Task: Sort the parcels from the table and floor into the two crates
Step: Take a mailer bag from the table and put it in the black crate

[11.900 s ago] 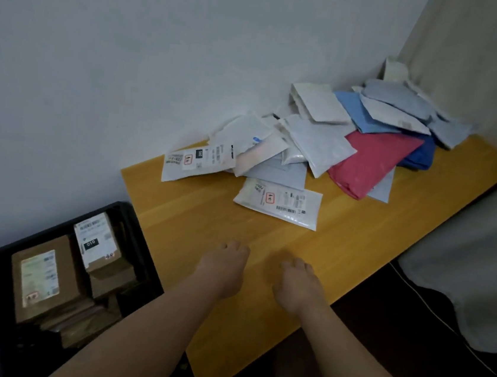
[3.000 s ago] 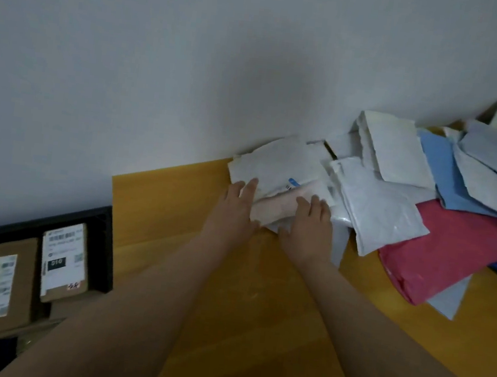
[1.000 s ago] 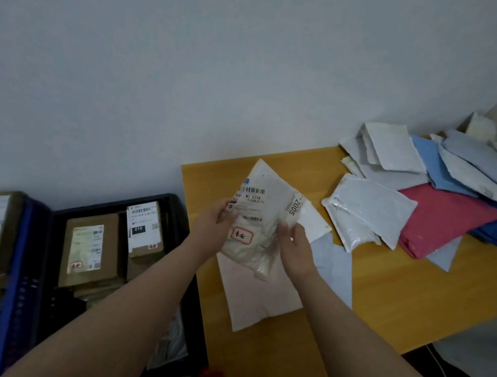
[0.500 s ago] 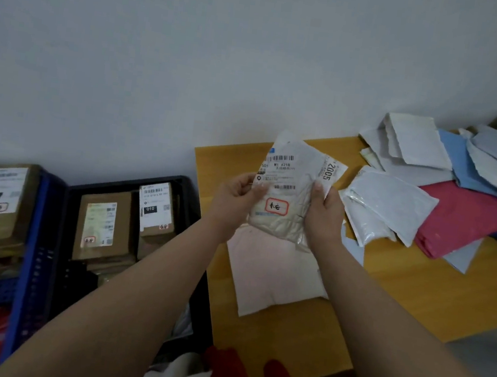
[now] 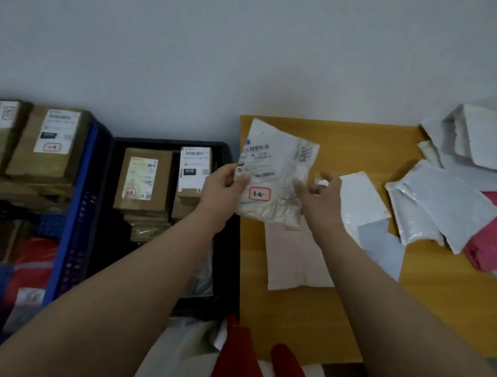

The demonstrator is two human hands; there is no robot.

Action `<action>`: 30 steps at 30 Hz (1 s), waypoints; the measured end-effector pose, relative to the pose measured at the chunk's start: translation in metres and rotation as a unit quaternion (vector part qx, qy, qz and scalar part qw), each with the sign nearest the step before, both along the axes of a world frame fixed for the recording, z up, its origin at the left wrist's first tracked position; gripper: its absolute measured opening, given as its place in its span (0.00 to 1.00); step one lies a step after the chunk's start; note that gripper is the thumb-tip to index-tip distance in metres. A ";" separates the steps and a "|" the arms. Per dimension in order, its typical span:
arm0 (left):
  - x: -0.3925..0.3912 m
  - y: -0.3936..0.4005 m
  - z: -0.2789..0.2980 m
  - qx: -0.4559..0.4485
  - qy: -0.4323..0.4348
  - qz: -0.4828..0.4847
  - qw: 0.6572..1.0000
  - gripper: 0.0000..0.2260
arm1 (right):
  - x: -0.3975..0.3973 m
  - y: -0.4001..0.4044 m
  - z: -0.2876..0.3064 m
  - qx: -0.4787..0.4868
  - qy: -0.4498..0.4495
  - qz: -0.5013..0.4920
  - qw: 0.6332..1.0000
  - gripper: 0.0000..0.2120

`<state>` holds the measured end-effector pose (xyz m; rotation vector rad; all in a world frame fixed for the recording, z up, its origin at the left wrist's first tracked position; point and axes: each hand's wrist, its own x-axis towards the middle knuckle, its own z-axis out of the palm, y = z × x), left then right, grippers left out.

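My left hand [image 5: 224, 185] grips the left edge of a white plastic parcel [image 5: 273, 172] with a barcode label and a red-framed sticker. It hangs over the gap between the black crate [image 5: 172, 142] and the wooden table [image 5: 319, 314]. My right hand [image 5: 322, 196] hovers at the parcel's right edge with its fingers loosely spread, not closed around it. Brown boxes with labels fill the black crate. The blue crate [image 5: 81, 200] to its left holds more brown boxes and a red parcel.
A pale pink mailer [image 5: 292, 255] lies on the table below the held parcel. White, grey, blue and red mailers [image 5: 443, 210] are heaped at the table's right. Red shapes [image 5: 236, 366] and a white bag lie low in front of me. A wall stands behind.
My right hand has let go of the parcel's right edge and opened. The parcel, now in my left hand alone, has shifted left toward the black crate. The view has turned left.
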<state>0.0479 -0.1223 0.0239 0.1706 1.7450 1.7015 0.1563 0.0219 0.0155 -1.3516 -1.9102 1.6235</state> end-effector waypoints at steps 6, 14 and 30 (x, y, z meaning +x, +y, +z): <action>-0.029 -0.101 -0.046 -0.204 0.074 0.029 0.976 0.14 | -0.037 -0.093 -0.044 -0.038 -0.093 0.285 0.953 0.34; -0.018 -0.185 -0.124 -0.418 0.064 -0.135 0.896 0.28 | -0.044 -0.182 -0.130 -0.075 -0.255 0.396 0.879 0.27; -0.023 -0.178 -0.348 -0.485 0.078 -0.316 0.812 0.27 | -0.067 -0.225 -0.334 0.015 -0.411 0.462 0.786 0.31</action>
